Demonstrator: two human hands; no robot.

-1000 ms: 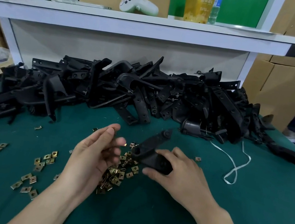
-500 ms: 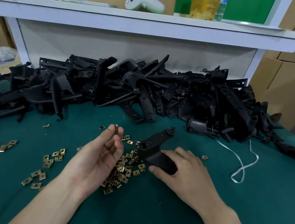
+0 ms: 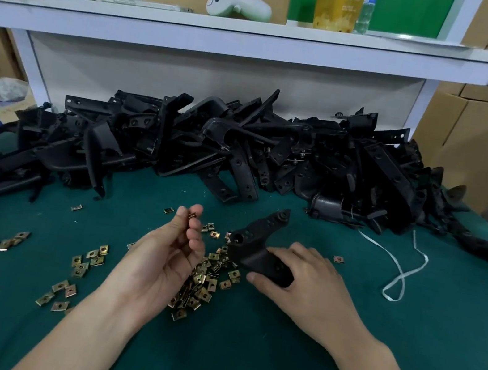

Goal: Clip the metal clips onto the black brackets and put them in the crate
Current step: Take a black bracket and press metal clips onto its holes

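My left hand (image 3: 166, 252) is raised over the green table, palm up, pinching a small brass metal clip (image 3: 191, 215) between thumb and fingertips. My right hand (image 3: 305, 280) grips the wide end of a black bracket (image 3: 253, 242) that lies on the table, its narrow end pointing up and right. A heap of loose metal clips (image 3: 206, 279) lies between the two hands, partly hidden by my left hand. A big pile of black brackets (image 3: 241, 158) fills the back of the table. No crate is in view.
More clips (image 3: 85, 261) are scattered left of my left hand. A white strap (image 3: 400, 271) loops on the table at the right. A white shelf (image 3: 230, 35) overhangs the pile, bearing a white controller (image 3: 238, 4) and a yellow bottle (image 3: 338, 2). Cardboard boxes (image 3: 487, 130) stand at the right.
My left hand has lifted and closed its fingertips on a clip, bringing it up near the bracket. My right hand has kept its grip on the bracket.
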